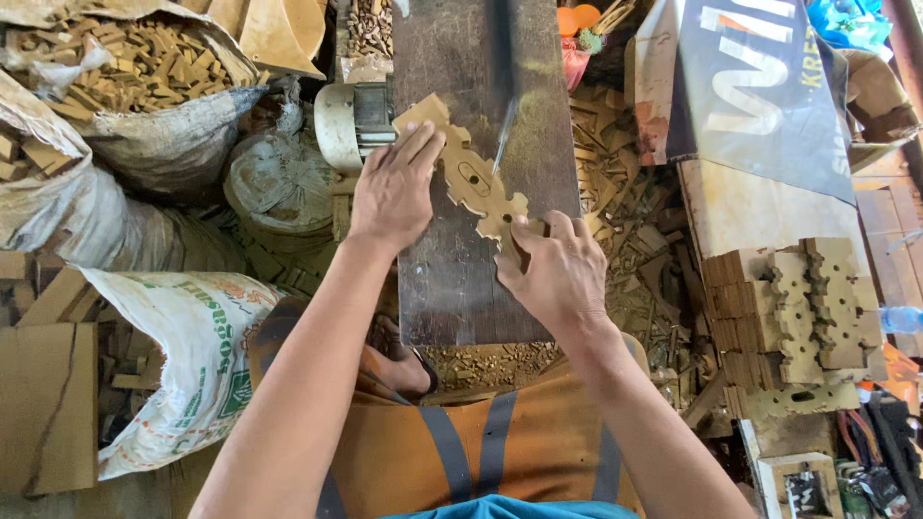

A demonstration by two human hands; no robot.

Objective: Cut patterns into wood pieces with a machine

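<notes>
Firstly, at the far left of the frame, open sacks hold small wooden offcuts, and a white printed sack lies below them; they sit within reach, probably to take waste from the cutting.

Left of centre, the left hand lies flat on the upper end of a carved wooden piece. Its fingers are spread narrow and press down on the piece, not wrapped round it; this most likely keeps the piece flat against the dark counter. A small motor sits just beside the counter's left edge.

At centre, a thin saw blade stands upright and meets the piece near its slot. The piece lies diagonally, upper left to lower right, with both hands kept clear of the blade on either side.

Right of centre, the right hand pinches the lower end of the piece, fingers closed on its edge, apparently to steer it.

At the right of the frame, a stack of matching cut pieces stands well apart from the counter.
</notes>
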